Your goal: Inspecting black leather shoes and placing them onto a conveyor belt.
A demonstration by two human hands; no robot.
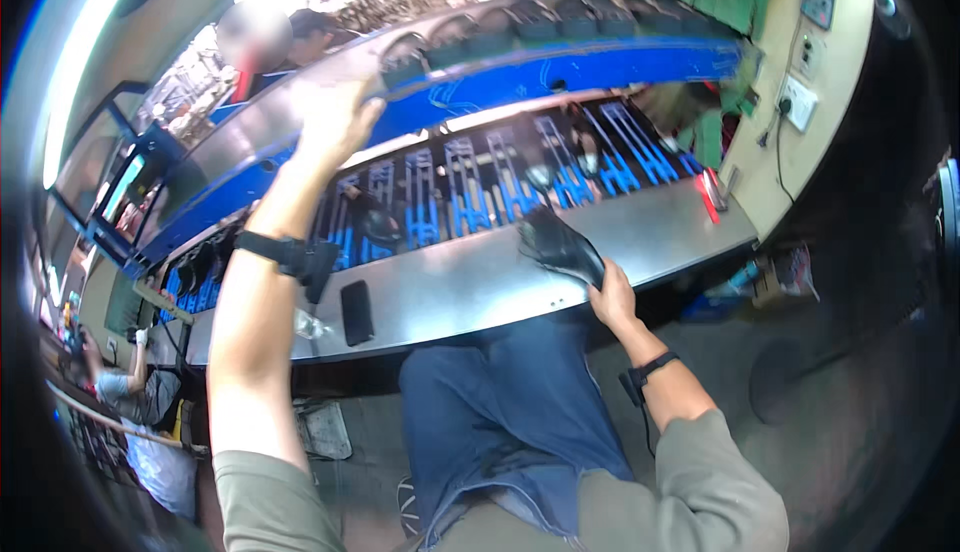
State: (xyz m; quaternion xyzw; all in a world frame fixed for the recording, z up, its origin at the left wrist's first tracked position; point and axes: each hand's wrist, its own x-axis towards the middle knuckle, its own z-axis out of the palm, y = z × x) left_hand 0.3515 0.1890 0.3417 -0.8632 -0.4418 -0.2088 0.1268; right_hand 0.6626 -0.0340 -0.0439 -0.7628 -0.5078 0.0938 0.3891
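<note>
My right hand [613, 297] is closed on one end of a black shoe [560, 249], which lies at a slant just over the metal ledge. The shoe's far end points toward the conveyor. My left hand [340, 127] is raised far forward, over the upper metal shelf [285, 102]. Its fingers are smeared by motion, but the thumb stands apart and nothing shows in the hand. Beyond the ledge runs a conveyor [465, 187] with blue slatted racks. A dark shoe [378, 224] rests on it, and other shoe-like pieces [585, 152] lie further right.
A black phone [357, 313] and a small clear item [310, 325] lie on the metal ledge [450, 297]. A red-handled tool [709, 200] sits at its right end. Several dark pieces [530, 17] line the upper shelf. Other people are at far left and behind the shelf.
</note>
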